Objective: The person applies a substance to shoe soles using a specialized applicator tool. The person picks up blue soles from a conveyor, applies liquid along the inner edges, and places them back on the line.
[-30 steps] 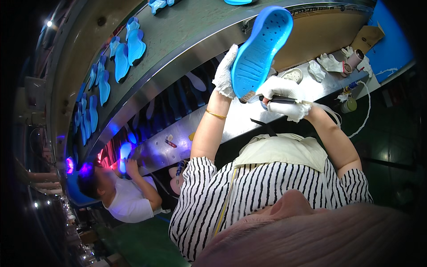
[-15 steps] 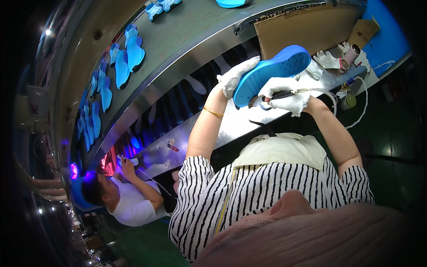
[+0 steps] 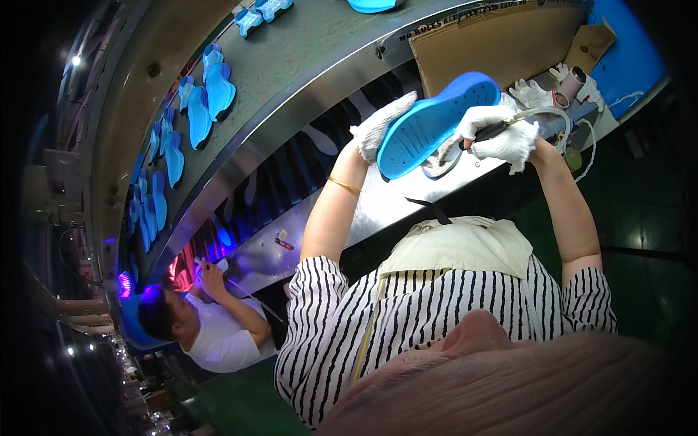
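My left hand (image 3: pixel 384 125), in a white knit glove, grips the heel end of a blue shoe sole (image 3: pixel 436 120). The sole is tilted, its grooved and dotted face toward me, above the metal bench. My gloved right hand (image 3: pixel 502 142) is closed around the dark handle of a brush (image 3: pixel 491 131), with a pale hose (image 3: pixel 556 115) running off it. This hand is beside the sole's near edge; whether the brush touches it I cannot tell. Partly behind my right fingers lies a pale, rounded, shoe-shaped piece (image 3: pixel 440 161) on the bench.
Beyond the bench runs a green conveyor belt (image 3: pixel 305 62) carrying several blue soles (image 3: pixel 198 116). Dark slots under it hold more sole shapes. A cardboard box (image 3: pixel 502 51), loose white gloves (image 3: pixel 531 94) and spools (image 3: pixel 573 81) are at the right. A co-worker (image 3: pixel 225 334) works at the left.
My right hand with the brush has moved right, away from the sole's lower end, uncovering the pale piece on the bench. My left hand keeps its hold on the sole, with little movement.
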Demonstrator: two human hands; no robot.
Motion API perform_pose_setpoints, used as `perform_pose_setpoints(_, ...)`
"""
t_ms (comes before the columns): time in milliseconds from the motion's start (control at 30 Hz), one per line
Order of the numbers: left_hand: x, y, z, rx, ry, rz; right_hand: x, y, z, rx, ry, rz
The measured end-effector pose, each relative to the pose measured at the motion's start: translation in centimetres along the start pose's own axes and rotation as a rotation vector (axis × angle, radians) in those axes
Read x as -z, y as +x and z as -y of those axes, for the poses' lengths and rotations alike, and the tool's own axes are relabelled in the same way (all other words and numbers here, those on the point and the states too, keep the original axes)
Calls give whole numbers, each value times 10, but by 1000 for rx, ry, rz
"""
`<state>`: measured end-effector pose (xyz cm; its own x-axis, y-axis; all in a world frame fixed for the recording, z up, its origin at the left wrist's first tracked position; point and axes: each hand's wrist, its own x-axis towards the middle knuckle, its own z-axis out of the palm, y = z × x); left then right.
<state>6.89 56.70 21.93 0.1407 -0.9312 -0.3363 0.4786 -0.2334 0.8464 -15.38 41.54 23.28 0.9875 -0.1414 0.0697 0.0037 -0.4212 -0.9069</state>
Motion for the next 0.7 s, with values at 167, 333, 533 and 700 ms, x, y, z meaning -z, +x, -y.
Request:
perform_pose_setpoints(167,2,9,14,-146,-575,339,-51,-4,14,287,261,-310)
perform_pose_setpoints(333,1,10,33,-304,-642,411,-70,-6,19,197,139,-208)
perform_pose_setpoints(533,-11,5,50,-331,-811,488,-62,17,20,376,74,-555)
perform_pose_setpoints(700,-15,2,54,-415,-620,338,-77,10,29,441,16,-326)
